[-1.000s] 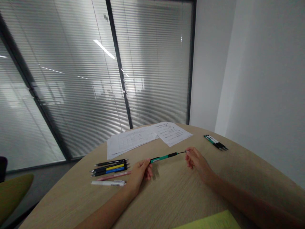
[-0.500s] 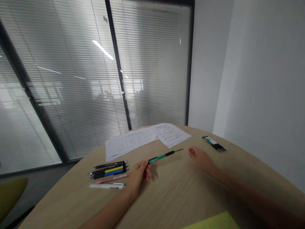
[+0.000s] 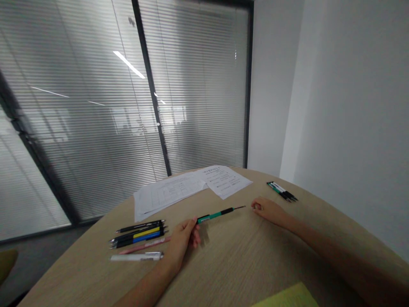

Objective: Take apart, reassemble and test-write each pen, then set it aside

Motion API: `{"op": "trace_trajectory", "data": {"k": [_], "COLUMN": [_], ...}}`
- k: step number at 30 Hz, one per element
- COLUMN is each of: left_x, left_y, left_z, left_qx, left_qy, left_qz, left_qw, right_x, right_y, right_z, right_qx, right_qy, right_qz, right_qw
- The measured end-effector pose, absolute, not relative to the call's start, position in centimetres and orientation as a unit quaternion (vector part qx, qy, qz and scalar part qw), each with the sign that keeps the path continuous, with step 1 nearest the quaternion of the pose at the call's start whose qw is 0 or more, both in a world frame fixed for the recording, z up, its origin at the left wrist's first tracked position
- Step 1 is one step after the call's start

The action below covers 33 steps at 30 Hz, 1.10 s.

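Observation:
My left hand (image 3: 183, 240) is closed on the rear end of a green pen (image 3: 215, 215) with a black grip, held tilted above the table. A thin dark refill (image 3: 239, 207) sticks out of the pen's front end. Facing that tip, a short gap away, is my right hand (image 3: 266, 210), its fingers curled together in a pinch. Whatever it holds is too small to make out. Left of my left hand lie several pens: black ones (image 3: 140, 226), a yellow one (image 3: 146, 232), a blue one (image 3: 150, 236), a pink one (image 3: 145, 245) and a white one (image 3: 136, 256).
Printed sheets (image 3: 172, 194) lie at the table's far side. A small group of green, white and black pens (image 3: 282, 191) rests at the far right. A yellow paper (image 3: 289, 297) shows at the near edge of the wooden table (image 3: 223, 264). Glass with blinds stands behind.
The view has turned slightly right, so things sit further left. My left hand still grips the green pen, and my right hand stays near its tip with its fingers still curled.

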<state>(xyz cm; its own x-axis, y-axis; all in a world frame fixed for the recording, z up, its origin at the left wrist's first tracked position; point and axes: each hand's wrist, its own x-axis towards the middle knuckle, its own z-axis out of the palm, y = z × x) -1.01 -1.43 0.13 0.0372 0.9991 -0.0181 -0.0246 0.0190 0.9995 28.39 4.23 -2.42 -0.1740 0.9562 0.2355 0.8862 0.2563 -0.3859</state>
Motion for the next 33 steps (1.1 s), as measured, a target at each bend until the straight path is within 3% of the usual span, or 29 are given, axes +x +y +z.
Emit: {"op": "trace_trajectory", "data": {"k": [6,10,14,25,33], "left_x": [-1.1,-1.1,-1.1,-0.9,-1.2], "left_y": [-1.3,-1.2,-1.1,-1.2,-0.9], "left_z": [-0.1,-0.2,-0.3,-0.4,-0.8], "left_qx": [0.500,0.505,0.510,0.513,0.497], "left_qy": [0.488,0.486,0.483,0.481,0.485], "left_qz": [0.488,0.484,0.480,0.472,0.487], "left_qw": [0.524,0.524,0.526,0.532,0.530], "right_x": [27.8,26.5,25.4,24.3,25.0], "right_y": [4.0,3.6,2.9,1.6,2.0], "right_z": [-1.3,-0.2,0.4,0.7,0.4], "right_qx": [-0.589,-0.511,-0.481,-0.468,-0.451], "right_qy": [-0.753,-0.759,-0.762,-0.811,-0.798], "right_qz": [0.084,0.199,0.299,0.220,0.281], "right_qw": [0.280,0.351,0.314,0.274,0.284]}}
